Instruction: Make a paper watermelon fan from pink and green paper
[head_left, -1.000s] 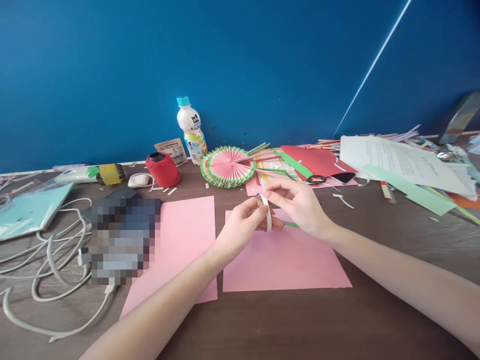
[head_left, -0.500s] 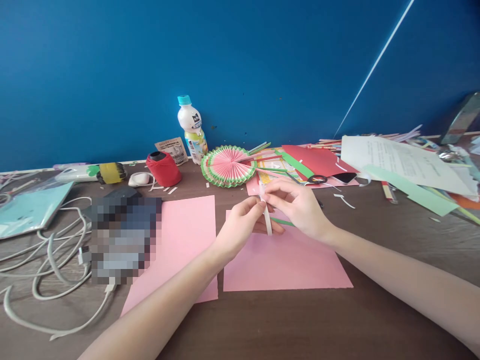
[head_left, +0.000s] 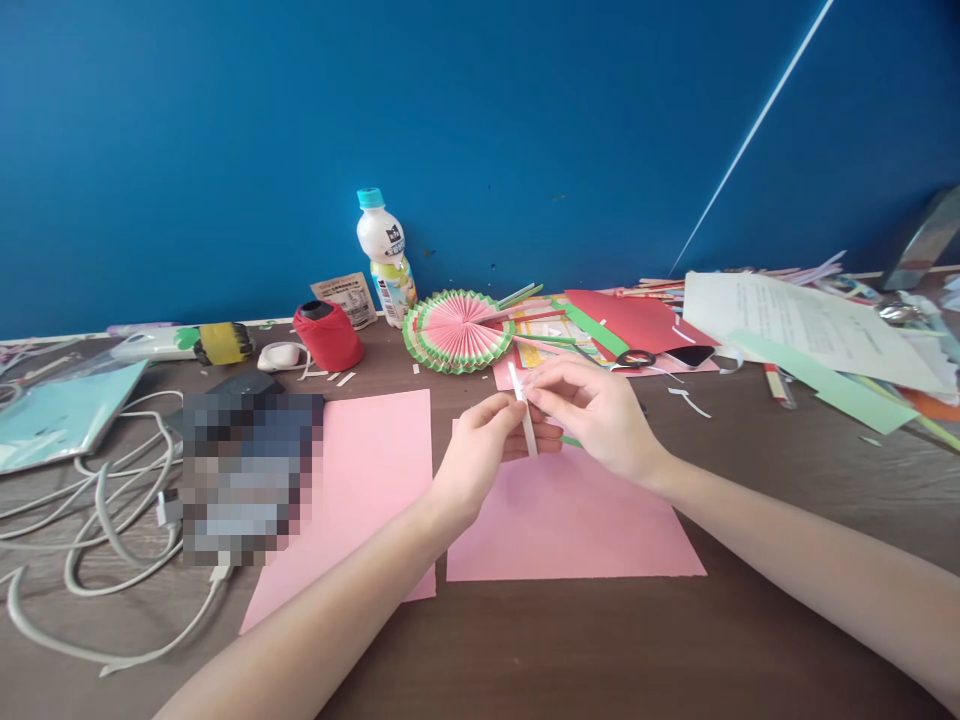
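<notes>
A narrow white strip (head_left: 529, 432) is pinched between the thumb and fingers of my left hand (head_left: 484, 445), tilted slightly with its upper end leaning left. My right hand (head_left: 592, 410) is closed at the strip's upper part, thumb and index finger pressed together; what lies between them is too small to make out. Both hands are over the upper edge of a pink sheet (head_left: 570, 530). Part of a green strip (head_left: 571, 441) shows behind my hands. Another pink sheet (head_left: 375, 480) lies to the left.
Behind my hands are a pleated pink and green paper fan (head_left: 459, 335), a bottle (head_left: 391, 270) and black scissors (head_left: 634, 359). A red roll (head_left: 330, 338), white cables (head_left: 97, 520) and a pixelated object (head_left: 251, 480) are on the left. Papers (head_left: 810, 330) lie at the right.
The white strip has shifted a little up and left, and its top end now shows more clearly. The fingers of my left hand behind it have moved slightly up.
</notes>
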